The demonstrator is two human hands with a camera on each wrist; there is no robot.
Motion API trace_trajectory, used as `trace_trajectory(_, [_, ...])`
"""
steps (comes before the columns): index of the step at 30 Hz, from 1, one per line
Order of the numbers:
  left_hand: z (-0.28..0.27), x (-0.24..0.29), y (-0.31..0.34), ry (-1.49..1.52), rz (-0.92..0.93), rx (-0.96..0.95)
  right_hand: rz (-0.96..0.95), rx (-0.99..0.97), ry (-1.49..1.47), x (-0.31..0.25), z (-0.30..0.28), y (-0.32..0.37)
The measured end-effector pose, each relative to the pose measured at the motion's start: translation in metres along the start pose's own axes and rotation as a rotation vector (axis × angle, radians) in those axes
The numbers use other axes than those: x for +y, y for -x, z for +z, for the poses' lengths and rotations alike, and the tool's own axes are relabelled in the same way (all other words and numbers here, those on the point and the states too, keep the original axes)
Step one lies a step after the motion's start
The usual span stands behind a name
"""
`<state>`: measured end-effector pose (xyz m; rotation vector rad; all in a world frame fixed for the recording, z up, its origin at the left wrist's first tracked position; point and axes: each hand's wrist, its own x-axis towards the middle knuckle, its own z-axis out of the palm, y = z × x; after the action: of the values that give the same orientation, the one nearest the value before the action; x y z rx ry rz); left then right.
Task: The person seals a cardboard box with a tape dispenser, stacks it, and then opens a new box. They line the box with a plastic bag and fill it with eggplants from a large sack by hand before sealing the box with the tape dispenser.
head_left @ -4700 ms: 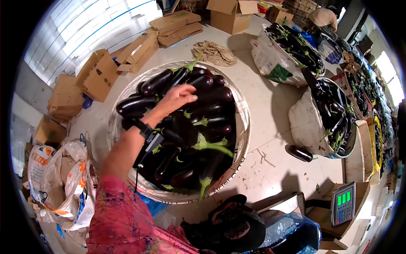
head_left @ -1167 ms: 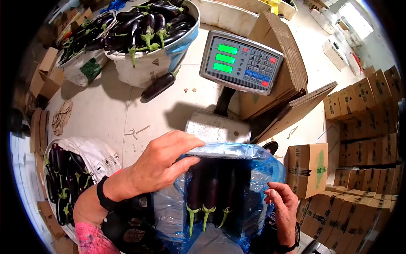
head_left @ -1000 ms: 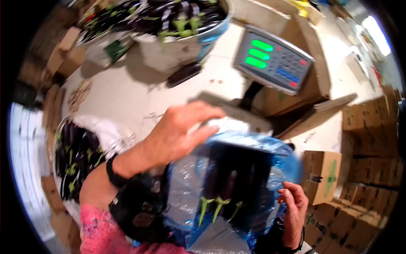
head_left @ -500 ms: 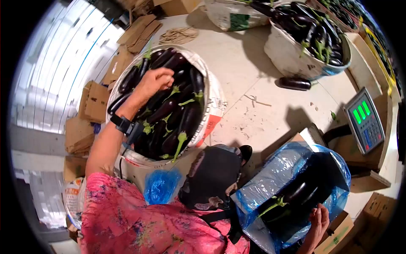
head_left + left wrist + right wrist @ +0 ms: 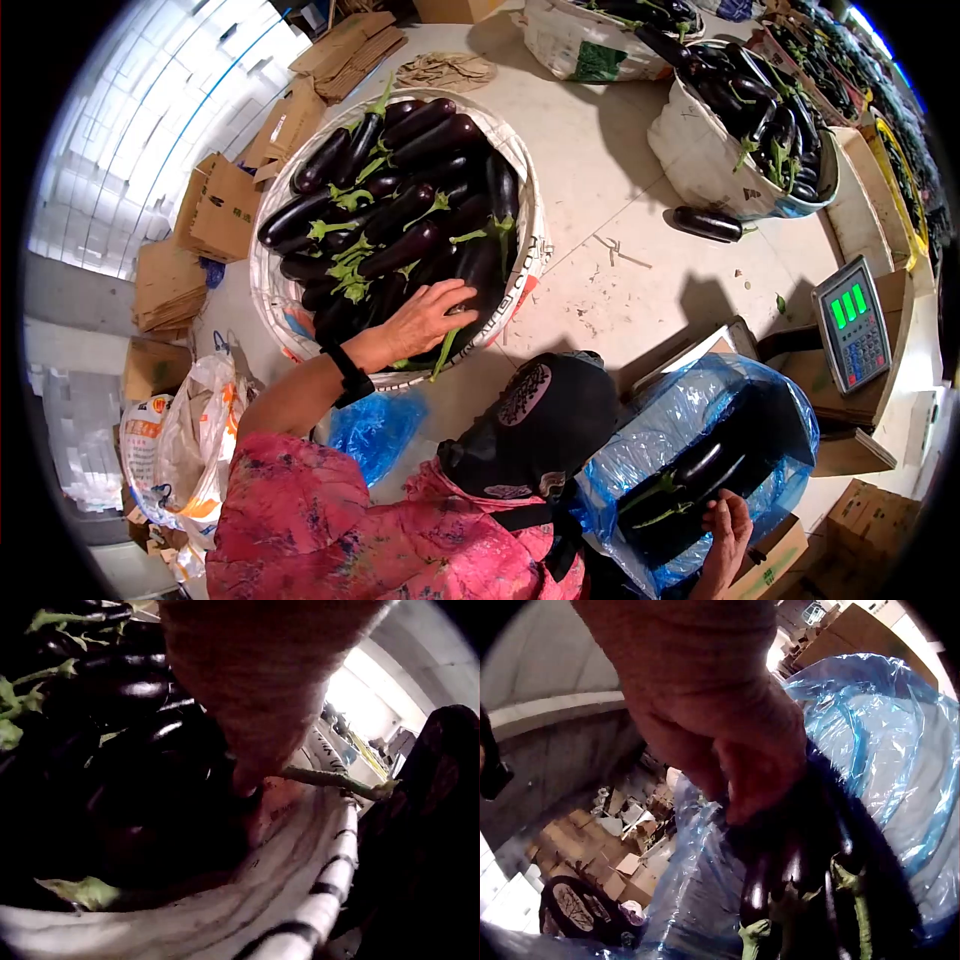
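The floor [image 5: 600, 200] is pale and dusty. Flat boxes [image 5: 225, 195] lie by the wall, and a scale [image 5: 853, 325] glows green. The left hand [image 5: 425, 318] lies flat, fingers spread, on the eggplants [image 5: 420, 170] at the near side of the round basket [image 5: 538, 250]. A moment ago it was at the far side. The right hand [image 5: 725, 520] is at the blue bag [image 5: 680, 420]; I cannot tell if it holds it.
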<state>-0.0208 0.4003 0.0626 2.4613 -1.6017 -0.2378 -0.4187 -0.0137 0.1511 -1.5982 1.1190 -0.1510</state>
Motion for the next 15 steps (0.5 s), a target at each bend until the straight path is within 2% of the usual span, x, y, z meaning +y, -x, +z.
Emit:
trace_trajectory(3, [-0.004, -0.002, -0.008, 0.056, 0.052, 0.088, 0.024, -0.003, 0.024, 0.005, -0.004, 0.004])
trace_trajectory(6, [-0.021, -0.004, -0.022, -0.008, 0.075, 0.401, 0.046, -0.018, 0.007, 0.008, -0.009, 0.011])
trace_trajectory(7, [-0.029, 0.002, -0.023, 0.386, -0.361, 0.474, 0.049, -0.024, -0.002, 0.009, -0.009, 0.013])
trace_trajectory(8, [-0.046, -0.002, -0.029, 0.721, -0.563, 0.507, 0.055, -0.022, -0.020, 0.009, -0.009, 0.014])
trace_trajectory(9, [-0.063, -0.007, -0.031, 0.895, -0.634, 0.571, 0.062, -0.014, -0.040, 0.011, -0.010, 0.014])
trace_trajectory(10, [-0.076, -0.011, -0.031, 0.876, -0.656, 0.626, 0.072, -0.001, -0.062, 0.013, -0.012, 0.014])
trace_trajectory(12, [-0.099, -0.017, -0.040, 1.105, -0.699, 0.777, 0.076, -0.002, -0.067, 0.009, -0.013, 0.015])
trace_trajectory(14, [-0.116, -0.021, -0.043, 1.108, -0.586, 0.748, 0.031, -0.030, -0.080, 0.019, -0.018, 0.009])
trace_trajectory(15, [-0.130, -0.016, -0.049, 0.875, -0.559, 0.673, 0.013, -0.072, -0.079, 0.014, -0.017, 0.009])
